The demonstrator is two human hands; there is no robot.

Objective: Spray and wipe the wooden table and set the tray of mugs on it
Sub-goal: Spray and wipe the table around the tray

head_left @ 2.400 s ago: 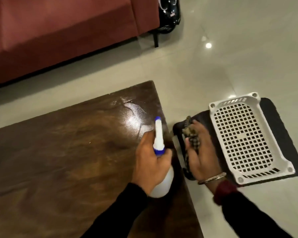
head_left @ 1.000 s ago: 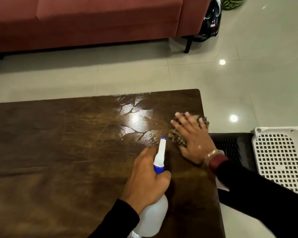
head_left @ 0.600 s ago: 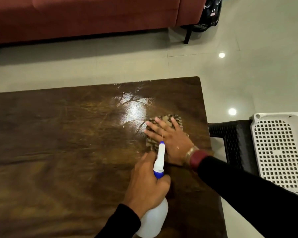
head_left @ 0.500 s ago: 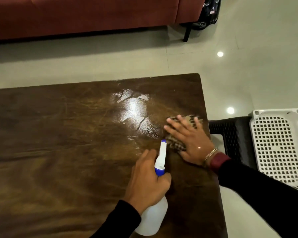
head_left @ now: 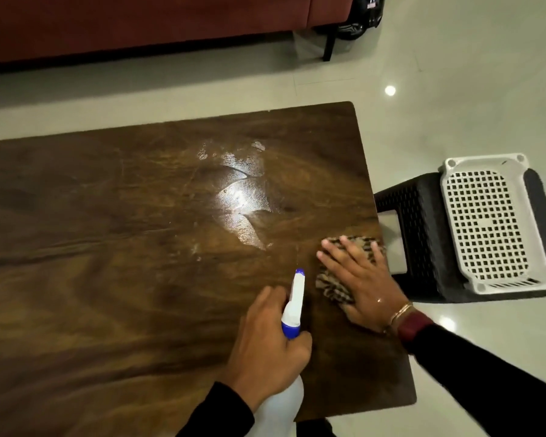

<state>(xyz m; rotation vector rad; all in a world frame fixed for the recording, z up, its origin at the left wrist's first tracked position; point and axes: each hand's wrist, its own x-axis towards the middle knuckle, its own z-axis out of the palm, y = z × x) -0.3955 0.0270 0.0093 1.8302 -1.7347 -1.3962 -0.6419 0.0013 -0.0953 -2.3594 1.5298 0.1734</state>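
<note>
Two hands engaged: right hand (head_left: 361, 280) flat, pressing patterned brown cloth (head_left: 333, 287) at dark wooden desk (head_left: 108, 247) edge for wiping; left hand (head_left: 265, 345) grips white spray bottle (head_left: 292, 310), ready.

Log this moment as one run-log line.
step: wiping | left hand: grips white spray bottle | right hand: flat on patterned cloth, right edge of brown wooden table | wet patch: remains

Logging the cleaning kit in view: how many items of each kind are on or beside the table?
Spray bottle: 1
Cloth: 1
White perforated tray: 1
Dark stool: 1
Total: 4
</note>
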